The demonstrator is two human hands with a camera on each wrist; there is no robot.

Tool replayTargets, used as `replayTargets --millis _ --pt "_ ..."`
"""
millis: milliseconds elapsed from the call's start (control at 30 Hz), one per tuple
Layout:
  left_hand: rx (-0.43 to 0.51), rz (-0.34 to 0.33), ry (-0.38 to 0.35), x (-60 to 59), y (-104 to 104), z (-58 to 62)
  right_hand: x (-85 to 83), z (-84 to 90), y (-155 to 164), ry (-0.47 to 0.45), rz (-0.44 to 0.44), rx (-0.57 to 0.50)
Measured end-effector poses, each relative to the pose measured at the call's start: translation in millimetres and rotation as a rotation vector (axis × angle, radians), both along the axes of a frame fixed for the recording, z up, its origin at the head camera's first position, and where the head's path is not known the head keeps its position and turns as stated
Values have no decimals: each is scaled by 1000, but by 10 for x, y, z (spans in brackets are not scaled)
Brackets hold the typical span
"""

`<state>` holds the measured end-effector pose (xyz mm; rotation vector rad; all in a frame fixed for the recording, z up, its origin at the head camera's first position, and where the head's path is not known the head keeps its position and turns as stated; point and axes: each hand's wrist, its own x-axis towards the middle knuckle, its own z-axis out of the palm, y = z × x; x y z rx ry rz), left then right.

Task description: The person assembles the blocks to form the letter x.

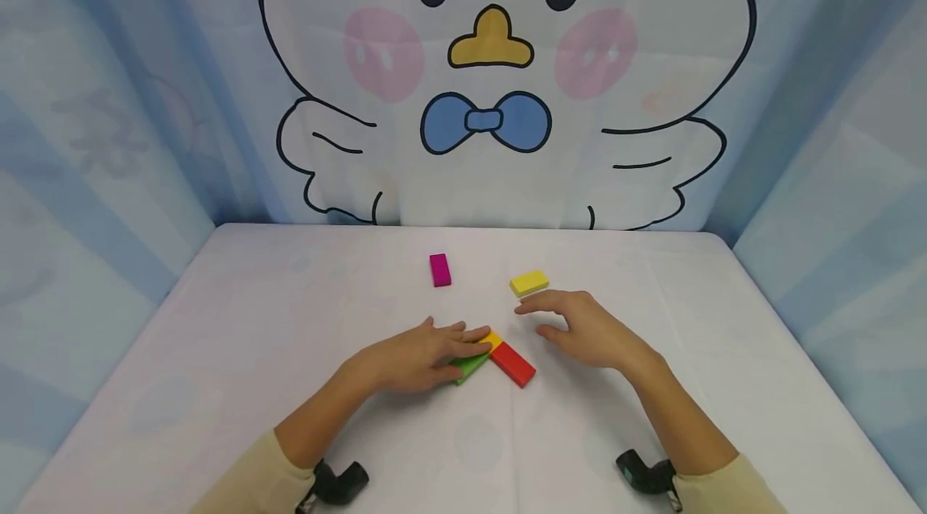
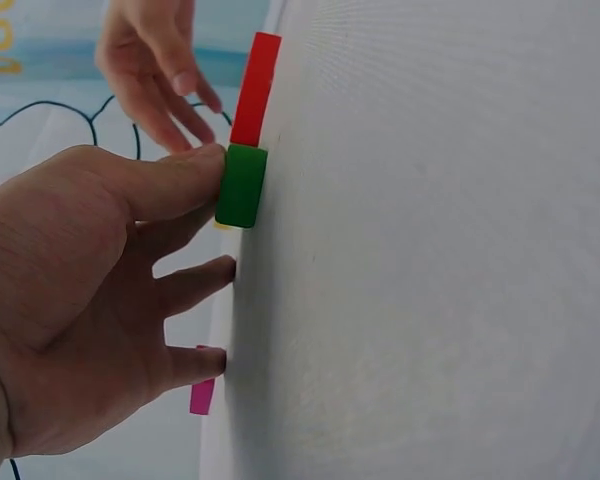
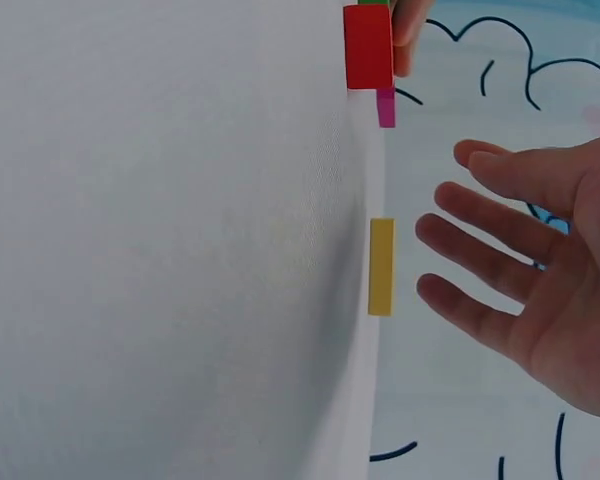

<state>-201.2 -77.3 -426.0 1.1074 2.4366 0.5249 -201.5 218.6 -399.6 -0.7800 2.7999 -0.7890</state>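
Blocks first, from the head view: left hand point(image 1: 420, 353) lies flat with straight fingers pressing the green block point(image 1: 469, 367), which sits mid-table against a red block point(image 1: 512, 363), with a small yellow piece point(image 1: 494, 337) poking out at the fingertips. Right hand point(image 1: 582, 329) floats just off the table point(image 1: 217, 385), fingers loosely spread, holding nothing, close to the loose yellow block point(image 1: 529, 282). A magenta block point(image 1: 439, 269) sits well apart, further back.

Left wrist view: the thumb point(image 2: 175, 180) presses on the green block point(image 2: 242, 186), other fingertips touch the cloth, red block point(image 2: 255, 88) right behind it. My guess is a sideways nudge here would shove the red one out of line, since nothing pins it.

Right wrist view: open palm point(image 3: 540, 290) near the yellow block point(image 3: 381, 266), not touching. A careless sweep could knock it away, I'd say.

Count: one green, one red, one magenta, two yellow pieces as far as I can tell, two hands.
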Motion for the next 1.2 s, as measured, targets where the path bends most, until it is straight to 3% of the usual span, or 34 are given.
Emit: replayTargets --millis 400,700,1200 --pt "7 -4 -10 -19 -2 -17 -246 1 89 19 -163 -13" --pt "4 -1 -20 -23 12 -34 -499 -1 141 -16 -235 -33" --pt "15 8 -18 -25 -5 -51 -792 -86 48 -51 -219 17"
